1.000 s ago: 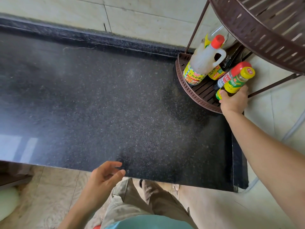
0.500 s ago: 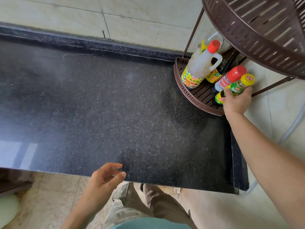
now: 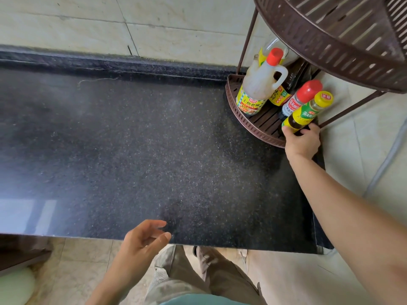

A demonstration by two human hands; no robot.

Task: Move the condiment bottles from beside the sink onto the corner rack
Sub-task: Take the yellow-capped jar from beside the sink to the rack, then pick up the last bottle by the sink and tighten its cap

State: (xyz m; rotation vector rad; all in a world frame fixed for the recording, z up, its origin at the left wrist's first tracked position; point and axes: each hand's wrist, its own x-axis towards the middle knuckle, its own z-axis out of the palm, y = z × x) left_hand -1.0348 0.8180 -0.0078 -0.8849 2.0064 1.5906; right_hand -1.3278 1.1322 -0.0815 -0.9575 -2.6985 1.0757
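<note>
A brown slatted corner rack [image 3: 243,111] stands at the back right of the black counter. On its lower shelf are a large jug with a red cap [image 3: 259,84], a dark bottle with a yellow label [image 3: 279,96] behind it, and a red-capped dark bottle [image 3: 301,97]. My right hand [image 3: 302,142] grips the base of a small yellow-capped bottle with a green label [image 3: 307,112] at the shelf's front right edge. My left hand [image 3: 143,241] hovers open at the counter's near edge, holding nothing.
The rack's upper shelf [image 3: 330,31] overhangs the bottles at top right. Black speckled counter [image 3: 132,139] spreads left, with a raised back lip against the tiled wall. Tiled floor and my legs lie below the near edge.
My right hand has lowered the yellow-capped bottle down onto the lower shelf, beside the red-capped bottle. The left hand has barely moved.
</note>
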